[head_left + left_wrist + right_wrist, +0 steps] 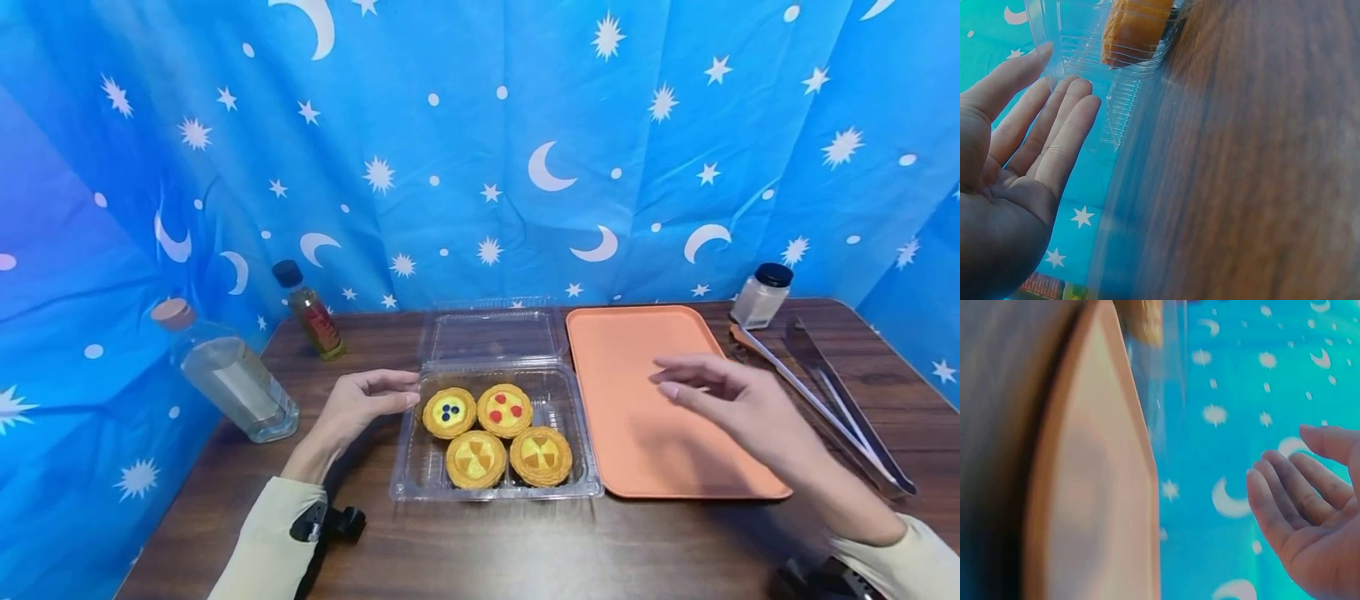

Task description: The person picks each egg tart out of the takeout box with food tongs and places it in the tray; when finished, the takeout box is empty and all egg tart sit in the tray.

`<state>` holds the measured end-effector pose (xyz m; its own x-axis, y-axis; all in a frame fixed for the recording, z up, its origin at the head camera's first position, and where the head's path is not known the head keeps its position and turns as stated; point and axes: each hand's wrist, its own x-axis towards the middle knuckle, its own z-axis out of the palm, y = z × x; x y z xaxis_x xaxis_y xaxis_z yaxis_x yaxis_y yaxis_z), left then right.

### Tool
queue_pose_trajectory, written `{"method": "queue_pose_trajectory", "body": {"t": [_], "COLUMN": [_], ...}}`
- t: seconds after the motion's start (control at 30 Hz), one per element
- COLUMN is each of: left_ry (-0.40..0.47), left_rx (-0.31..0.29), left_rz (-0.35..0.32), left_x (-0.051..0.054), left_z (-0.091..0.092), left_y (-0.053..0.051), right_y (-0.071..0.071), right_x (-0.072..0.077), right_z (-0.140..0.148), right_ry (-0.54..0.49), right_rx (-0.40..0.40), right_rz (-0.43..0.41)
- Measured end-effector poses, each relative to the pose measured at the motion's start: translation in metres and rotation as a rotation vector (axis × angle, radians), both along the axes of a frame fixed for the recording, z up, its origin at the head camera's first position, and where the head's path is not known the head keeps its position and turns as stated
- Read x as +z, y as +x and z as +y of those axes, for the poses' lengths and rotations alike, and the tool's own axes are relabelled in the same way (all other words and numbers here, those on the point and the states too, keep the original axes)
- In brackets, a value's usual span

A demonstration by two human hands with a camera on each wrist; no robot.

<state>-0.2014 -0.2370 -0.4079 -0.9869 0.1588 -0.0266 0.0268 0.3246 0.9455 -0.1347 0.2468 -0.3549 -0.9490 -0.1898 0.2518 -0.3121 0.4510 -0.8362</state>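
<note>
In the head view a clear plastic box (491, 492) with its lid (495, 335) folded back holds several tarts: one with blue dots (450, 413), one with red pieces (505, 411), two with tan wedges (476, 460). My left hand (358, 417) is at the box's left edge, thumb and fingertips by the rim; the left wrist view shows the hand (1029, 156) with fingers extended beside the clear wall. Whether it touches cannot be told. My right hand (738, 408), empty, hovers over the orange tray (637, 333); its fingers are relaxed in the right wrist view (1310, 500).
A large corked bottle (232, 379) and a small dark-capped bottle (318, 321) stand at left. At right are a black-lidded jar (761, 296) and metal tongs (847, 400). A blue cloth (465, 125) with moons and stars hangs behind the wooden table (360, 567).
</note>
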Motion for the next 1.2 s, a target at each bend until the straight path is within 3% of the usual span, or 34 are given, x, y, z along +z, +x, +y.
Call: {"method": "queue_pose_trajectory", "body": {"t": [0.23,0.4,0.7,0.93,1.2], "left_ry": [0.011,0.020,0.009,0.004,-0.004], "left_rx": [0.004,-0.005,0.001,0.008,-0.003], "left_rz": [0.000,0.001,0.002,0.005,0.021], "left_x": [-0.001,-0.002,-0.001,0.000,-0.002], "left_z": [0.000,0.001,0.000,0.000,-0.001], "left_y": [0.000,-0.001,0.001,0.000,0.001], "right_y": [-0.014,-0.023,-0.036,-0.041,-0.045], "right_x": [0.006,-0.001,-0.017,-0.030,-0.040], "right_z": [0.057,0.088,0.126,0.139,0.149], "right_ry": [0.167,0.294,0.452,0.579,0.635], "right_rx": [-0.321,-0.439,-0.524,-0.508,-0.494], "right_rz": [0.130,0.072,-0.093,-0.164,-0.219]}}
